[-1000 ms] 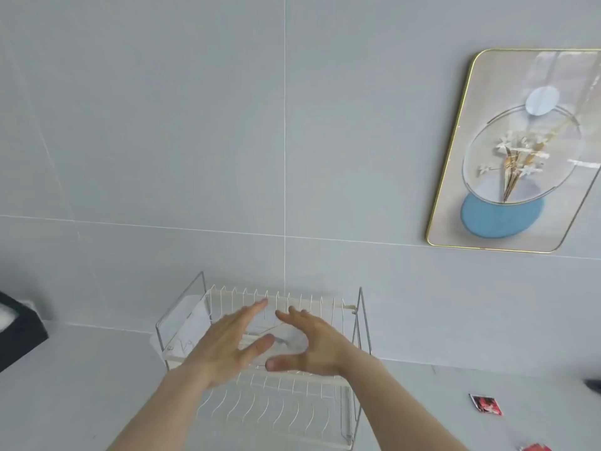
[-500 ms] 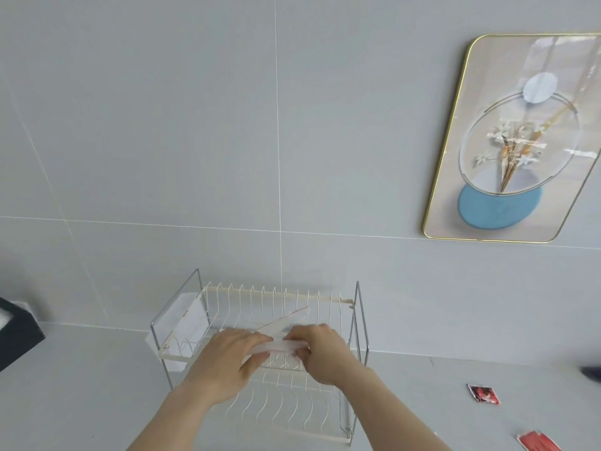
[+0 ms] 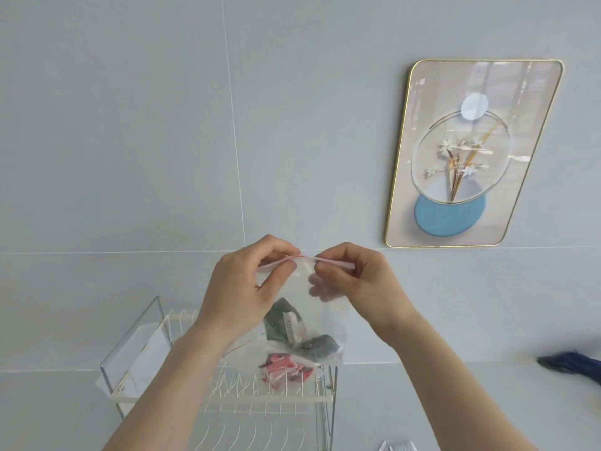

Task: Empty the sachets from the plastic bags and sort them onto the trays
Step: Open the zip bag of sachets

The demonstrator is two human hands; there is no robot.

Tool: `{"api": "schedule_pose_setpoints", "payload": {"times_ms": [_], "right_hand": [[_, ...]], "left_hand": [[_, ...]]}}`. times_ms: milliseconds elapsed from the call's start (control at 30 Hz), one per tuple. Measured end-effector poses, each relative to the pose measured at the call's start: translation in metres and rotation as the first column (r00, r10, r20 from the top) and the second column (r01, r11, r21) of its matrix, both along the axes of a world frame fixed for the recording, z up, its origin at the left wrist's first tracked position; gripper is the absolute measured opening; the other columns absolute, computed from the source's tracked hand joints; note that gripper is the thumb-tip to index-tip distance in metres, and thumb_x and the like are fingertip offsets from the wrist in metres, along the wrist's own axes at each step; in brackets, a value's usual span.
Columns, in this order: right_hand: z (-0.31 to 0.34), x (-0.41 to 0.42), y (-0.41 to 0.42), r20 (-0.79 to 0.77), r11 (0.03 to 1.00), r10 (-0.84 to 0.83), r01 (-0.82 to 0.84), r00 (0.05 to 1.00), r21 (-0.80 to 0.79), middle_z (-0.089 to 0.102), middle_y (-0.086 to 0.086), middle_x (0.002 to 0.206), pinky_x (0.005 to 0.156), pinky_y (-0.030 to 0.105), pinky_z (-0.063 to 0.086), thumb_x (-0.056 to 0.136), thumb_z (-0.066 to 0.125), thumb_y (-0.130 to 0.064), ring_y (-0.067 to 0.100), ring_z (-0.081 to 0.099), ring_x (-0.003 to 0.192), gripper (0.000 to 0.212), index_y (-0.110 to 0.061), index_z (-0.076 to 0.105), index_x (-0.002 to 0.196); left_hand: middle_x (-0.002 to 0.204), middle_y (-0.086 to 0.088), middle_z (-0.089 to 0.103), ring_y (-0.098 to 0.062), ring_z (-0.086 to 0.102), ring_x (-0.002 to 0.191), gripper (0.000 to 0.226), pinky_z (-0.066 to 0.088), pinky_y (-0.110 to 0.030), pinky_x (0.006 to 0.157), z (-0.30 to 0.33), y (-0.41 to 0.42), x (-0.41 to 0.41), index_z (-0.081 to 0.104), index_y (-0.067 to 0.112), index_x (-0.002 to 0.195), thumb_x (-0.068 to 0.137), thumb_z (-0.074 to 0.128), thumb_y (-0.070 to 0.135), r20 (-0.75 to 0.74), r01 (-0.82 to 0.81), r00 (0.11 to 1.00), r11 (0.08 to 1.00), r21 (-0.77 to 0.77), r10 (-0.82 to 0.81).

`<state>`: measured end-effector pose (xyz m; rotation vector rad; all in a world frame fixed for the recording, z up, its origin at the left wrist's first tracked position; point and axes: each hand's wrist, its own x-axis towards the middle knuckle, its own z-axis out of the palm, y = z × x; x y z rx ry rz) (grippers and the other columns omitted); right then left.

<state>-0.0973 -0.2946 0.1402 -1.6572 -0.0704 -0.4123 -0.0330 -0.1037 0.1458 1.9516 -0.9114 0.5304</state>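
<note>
Both hands hold a clear plastic bag [image 3: 302, 320] up above the wire rack [image 3: 227, 395] at the tabletop's back edge: the left hand [image 3: 240, 288] and right hand [image 3: 354, 281] each have a pinching grip on its red-lined zip. Dark and red sachets [image 3: 292, 346] sit inside, so emptying and sorting remain.

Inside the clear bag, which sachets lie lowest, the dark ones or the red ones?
The red sachets lie lowest, at the bottom of the bag; the dark sachets sit above them.
</note>
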Motion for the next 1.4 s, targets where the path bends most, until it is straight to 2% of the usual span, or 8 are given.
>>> {"api": "schedule_pose_setpoints", "payload": {"times_ms": [233, 333, 433, 700, 1000, 1100, 1200, 1400], "right_hand": [[-0.044, -0.050, -0.028, -0.077, 0.985, -0.114, 0.123, 0.990, 0.124, 0.065, 0.011, 0.060, 0.069, 0.041, 0.057, 0.102, 0.058, -0.014, 0.030, 0.069, 0.062, 0.021, 0.002, 0.068, 0.092], [-0.087, -0.068, -0.039, -0.176, 0.982, -0.107, 0.131, 0.978, 0.132, 0.072, 0.021, 0.071, 0.069, 0.041, 0.057, 0.099, 0.062, -0.015, 0.031, 0.072, 0.068, 0.019, 0.000, 0.071, 0.091], [-0.128, -0.087, -0.046, -0.280, 0.987, -0.080, 0.116, 0.957, 0.115, 0.073, 0.032, 0.084, 0.070, 0.039, 0.056, 0.098, 0.064, -0.015, 0.025, 0.072, 0.070, 0.021, 0.005, 0.070, 0.093], [-0.202, -0.131, -0.048, -0.517, 0.991, -0.082, 0.126, 0.852, 0.051, 0.078, 0.013, 0.077, 0.067, 0.016, 0.052, 0.096, 0.069, -0.018, 0.008, 0.068, 0.068, 0.019, -0.003, 0.076, 0.088], [-0.246, -0.145, -0.033, -0.616, 0.984, -0.137, 0.177, 0.776, 0.004, 0.078, -0.006, 0.078, 0.073, 0.016, 0.050, 0.089, 0.076, -0.026, 0.003, 0.069, 0.077, 0.013, -0.013, 0.078, 0.086], [-0.256, -0.146, -0.024, -0.573, 0.916, -0.360, 0.396, 0.736, -0.066, 0.076, -0.014, 0.086, 0.077, 0.017, 0.052, 0.082, 0.082, -0.030, 0.001, 0.070, 0.085, 0.016, -0.021, 0.075, 0.092], [-0.259, -0.153, -0.010, -0.575, 0.780, -0.556, 0.615, 0.600, -0.112, 0.076, -0.011, 0.094, 0.081, 0.029, 0.057, 0.080, 0.083, -0.034, 0.007, 0.071, 0.090, 0.020, -0.027, 0.071, 0.096], [-0.262, -0.155, 0.019, -0.707, 0.804, -0.178, 0.515, 0.684, 0.296, 0.078, 0.021, 0.090, 0.061, 0.034, 0.061, 0.089, 0.076, -0.015, 0.026, 0.077, 0.073, 0.014, -0.002, 0.073, 0.092]], "left_hand": [[0.086, 0.018, 0.077, -0.001, 0.073, 0.084, 0.010, 0.054, -0.015, 0.073, -0.039, -0.036, -0.030, 0.075, 0.028, 0.091, 0.090, 0.072, 0.018, -0.273, 0.164, 0.947, 0.986, -0.038, -0.168], [0.083, 0.009, 0.078, -0.006, 0.074, 0.078, 0.013, 0.056, -0.021, 0.062, -0.074, -0.046, -0.043, 0.075, 0.026, 0.088, 0.094, 0.067, 0.018, -0.469, 0.227, 0.859, 0.974, -0.008, -0.204], [0.086, 0.006, 0.079, -0.008, 0.075, 0.081, 0.018, 0.059, -0.023, 0.072, -0.109, -0.051, -0.056, 0.077, 0.020, 0.089, 0.097, 0.062, 0.016, -0.598, 0.288, 0.770, 0.957, 0.015, -0.223], [0.085, 0.014, 0.077, -0.008, 0.072, 0.073, 0.021, 0.051, -0.015, 0.067, -0.185, -0.056, -0.091, 0.077, 0.033, 0.094, 0.094, 0.064, 0.016, -0.708, 0.408, 0.699, 0.871, 0.273, -0.105], [0.074, 0.004, 0.077, -0.011, 0.073, 0.063, 0.021, 0.050, -0.015, 0.056, -0.225, -0.057, -0.109, 0.076, 0.029, 0.084, 0.088, 0.061, 0.015, -0.749, 0.429, 0.662, 0.816, 0.387, 0.007], [0.070, 0.004, 0.077, -0.010, 0.072, 0.061, 0.018, 0.051, -0.017, 0.058, -0.230, -0.055, -0.113, 0.077, 0.026, 0.080, 0.083, 0.062, 0.015, -0.761, 0.405, 0.647, 0.824, 0.396, 0.048], [0.072, 0.009, 0.077, -0.004, 0.068, 0.056, 0.020, 0.050, -0.015, 0.058, -0.237, -0.053, -0.119, 0.077, 0.029, 0.075, 0.082, 0.066, 0.015, -0.765, 0.329, 0.639, 0.869, 0.370, 0.084], [0.066, 0.008, 0.077, -0.004, 0.070, 0.058, 0.012, 0.058, -0.024, 0.064, -0.249, -0.055, -0.129, 0.077, 0.024, 0.074, 0.082, 0.072, 0.016, -0.813, 0.211, 0.569, 0.933, 0.292, 0.126]]}}
